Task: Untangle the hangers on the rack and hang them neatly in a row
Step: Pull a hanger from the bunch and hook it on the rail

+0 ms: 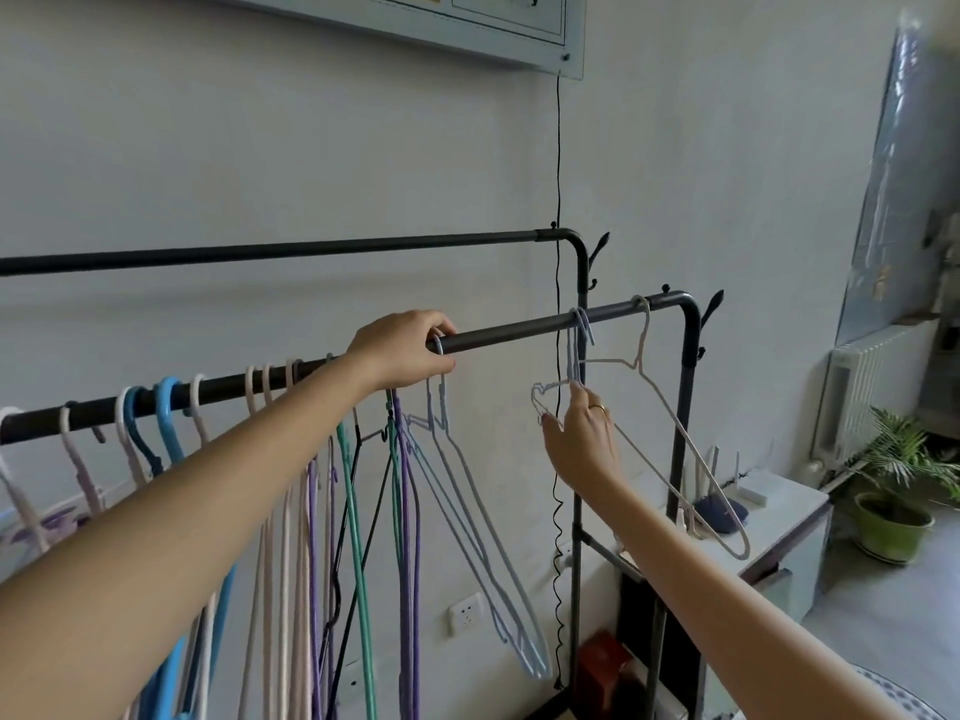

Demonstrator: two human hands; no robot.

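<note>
A black rack's near rail [519, 330] runs from lower left up to the right corner. My left hand [402, 350] grips the hook of a pale blue wire hanger [467, 491] on the rail. Behind it hang several tangled hangers [358, 511] in purple, green, black and pink, with blue and pink hooks further left. My right hand [582, 439] pinches the shoulder of a lilac wire hanger [574, 356] hooked on the rail. A pale pink wire hanger [670, 423] hangs at the rail's right end, tilted.
A higher rear rail [285, 247] runs along the wall. A black cord [558, 174] hangs down behind the rack. A white cabinet [789, 517], a radiator [862, 387] and a potted plant [893, 511] stand to the right. A wall socket [465, 613] sits low.
</note>
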